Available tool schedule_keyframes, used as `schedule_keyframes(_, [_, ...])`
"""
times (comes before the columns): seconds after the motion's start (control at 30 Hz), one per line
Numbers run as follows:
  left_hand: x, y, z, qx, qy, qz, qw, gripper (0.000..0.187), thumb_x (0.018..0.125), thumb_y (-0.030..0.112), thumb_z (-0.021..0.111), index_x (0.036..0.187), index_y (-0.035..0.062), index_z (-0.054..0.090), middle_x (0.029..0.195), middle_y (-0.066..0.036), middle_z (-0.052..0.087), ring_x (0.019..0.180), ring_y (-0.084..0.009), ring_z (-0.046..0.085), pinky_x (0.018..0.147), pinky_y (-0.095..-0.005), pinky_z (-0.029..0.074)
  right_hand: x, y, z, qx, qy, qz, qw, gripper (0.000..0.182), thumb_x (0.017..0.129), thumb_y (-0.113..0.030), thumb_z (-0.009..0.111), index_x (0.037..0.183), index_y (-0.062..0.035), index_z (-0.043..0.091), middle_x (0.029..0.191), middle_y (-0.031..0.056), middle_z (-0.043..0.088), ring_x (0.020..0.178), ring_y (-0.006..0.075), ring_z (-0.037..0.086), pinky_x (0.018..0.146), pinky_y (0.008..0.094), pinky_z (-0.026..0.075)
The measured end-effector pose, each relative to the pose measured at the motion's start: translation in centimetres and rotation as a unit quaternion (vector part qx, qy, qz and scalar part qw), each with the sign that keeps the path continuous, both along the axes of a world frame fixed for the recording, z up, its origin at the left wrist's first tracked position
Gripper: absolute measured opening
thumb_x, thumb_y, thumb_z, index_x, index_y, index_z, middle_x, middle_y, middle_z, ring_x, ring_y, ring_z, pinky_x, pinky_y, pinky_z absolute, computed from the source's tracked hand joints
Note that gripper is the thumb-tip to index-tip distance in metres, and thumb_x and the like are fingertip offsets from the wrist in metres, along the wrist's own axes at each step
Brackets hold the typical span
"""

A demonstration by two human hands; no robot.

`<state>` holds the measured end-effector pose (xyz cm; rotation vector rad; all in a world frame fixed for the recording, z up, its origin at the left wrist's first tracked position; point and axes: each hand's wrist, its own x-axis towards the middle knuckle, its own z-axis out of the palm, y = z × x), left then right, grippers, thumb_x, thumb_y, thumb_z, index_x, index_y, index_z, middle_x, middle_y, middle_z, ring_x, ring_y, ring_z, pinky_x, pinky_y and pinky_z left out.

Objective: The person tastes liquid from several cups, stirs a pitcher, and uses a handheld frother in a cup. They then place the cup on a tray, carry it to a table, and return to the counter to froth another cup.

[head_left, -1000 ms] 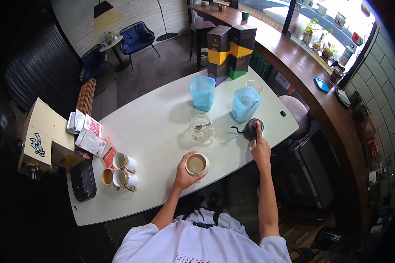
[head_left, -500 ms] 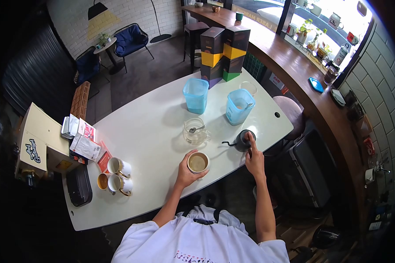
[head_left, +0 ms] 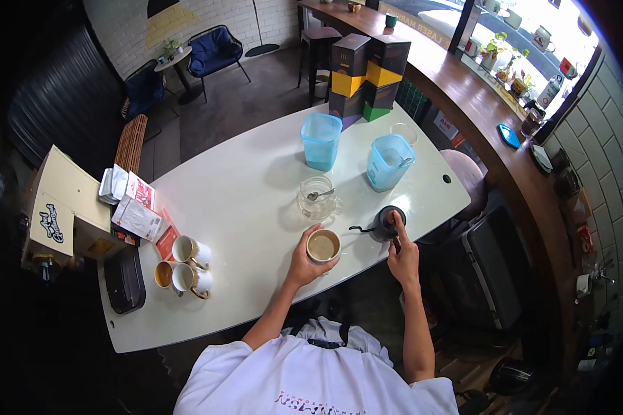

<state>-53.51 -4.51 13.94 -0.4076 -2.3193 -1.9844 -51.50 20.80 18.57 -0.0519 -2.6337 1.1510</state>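
My left hand (head_left: 304,265) is wrapped round a round cup (head_left: 323,246) of light brown liquid near the table's front edge. Just to its right, my right hand (head_left: 403,257) grips the handle of a black gooseneck kettle (head_left: 387,225), its index finger stretched over the lid. The kettle's spout points left, toward the cup. Behind the cup stands a clear glass server (head_left: 311,209) with a spoon (head_left: 320,195) in its top. Two blue translucent containers (head_left: 320,146) stand farther back; the right one (head_left: 387,166) holds a scoop or spoon.
Several mugs (head_left: 192,277) are grouped on the white table (head_left: 242,187) at left, beside packets (head_left: 137,218), a black tray (head_left: 124,283) and a cream machine (head_left: 69,200). Stacked dark boxes (head_left: 349,83) stand at the back. A wooden counter (head_left: 464,104) runs along the right.
The camera view has shifted slightly. My left hand and the cup have moved a little toward the kettle. My right hand keeps its hold on the kettle.
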Motion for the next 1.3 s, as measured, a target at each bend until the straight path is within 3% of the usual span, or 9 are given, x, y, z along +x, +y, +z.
schedule_keyframes(0.23, [-0.1,0.0,0.3,-0.017,0.004,-0.001,1.0,0.079,0.067,0.019,0.088,0.132,0.0062,0.046,0.114,-0.011,0.063,0.109,-0.0207,0.062,0.095,-0.0353,0.048,0.5,-1.6,3.6,0.036,0.006,0.031,0.999,0.09,0.076,0.012,0.057,0.152,-0.0289,0.032,0.082,0.0207,0.063,0.073,0.0401,0.063,0.068,0.0486,0.047])
schedule_keyframes(0.3, [0.0,-0.1,0.9,-0.023,-0.019,-0.021,0.999,0.078,0.068,0.014,0.086,0.132,0.0041,0.044,0.118,-0.009,0.061,0.113,-0.0184,0.058,0.099,-0.0342,0.046,0.5,-1.9,3.7,0.057,0.043,0.045,0.996,0.088,0.074,0.014,0.054,0.15,-0.0265,0.036,0.078,0.0199,0.061,0.066,0.0378,0.06,0.068,0.0438,0.049])
schedule_keyframes(0.43, [0.0,0.1,1.4,-0.012,-0.031,-0.025,0.999,0.077,0.068,0.013,0.086,0.132,0.0041,0.044,0.117,-0.009,0.061,0.113,-0.0182,0.058,0.099,-0.0341,0.046,0.7,-2.3,3.9,0.114,0.046,0.044,0.991,0.09,0.071,0.014,0.054,0.15,-0.0275,0.037,0.074,0.0166,0.058,0.064,0.0352,0.059,0.065,0.0461,0.047])
schedule_keyframes(0.5, [0.0,0.2,1.3,0.005,-0.018,-0.016,1.0,0.075,0.067,0.018,0.087,0.13,0.0062,0.047,0.112,-0.009,0.065,0.107,-0.0191,0.063,0.094,-0.0344,0.049,0.8,-2.4,4.0,0.142,0.057,0.046,0.987,0.085,0.077,0.007,0.056,0.15,-0.0316,0.037,0.067,0.0139,0.054,0.06,0.033,0.059,0.06,0.0452,0.047])
schedule_keyframes(0.93, [0.0,0.0,0.7,0.002,-0.019,-0.008,1.0,0.077,0.066,0.019,0.088,0.129,0.0065,0.047,0.113,-0.01,0.064,0.108,-0.0199,0.062,0.094,-0.0352,0.049,1.1,-2.7,5.3,0.183,0.067,0.017,0.981,0.087,0.076,0.009,0.056,0.149,-0.035,0.038,0.068,0.013,0.054,0.056,0.0321,0.057,0.055,0.0442,0.047])
schedule_keyframes(1.03, [0.0,0.0,1.1,-0.004,-0.038,-0.022,0.999,0.077,0.068,0.013,0.087,0.131,0.005,0.045,0.118,-0.008,0.061,0.113,-0.0177,0.058,0.098,-0.0339,0.047,1.1,-2.8,5.5,0.189,0.08,0.01,0.979,0.094,0.068,0.014,0.054,0.149,-0.0322,0.039,0.066,0.0117,0.051,0.055,0.029,0.055,0.055,0.042,0.046])
schedule_keyframes(1.3, [0.0,0.0,0.7,0.001,-0.016,-0.008,1.0,0.076,0.065,0.02,0.089,0.128,0.0066,0.048,0.112,-0.01,0.065,0.108,-0.0204,0.062,0.094,-0.0353,0.049,1.0,-2.9,6.7,0.208,0.097,0.002,0.973,0.094,0.069,0.013,0.054,0.149,-0.0327,0.039,0.065,0.011,0.05,0.054,0.0278,0.053,0.054,0.0416,0.045])
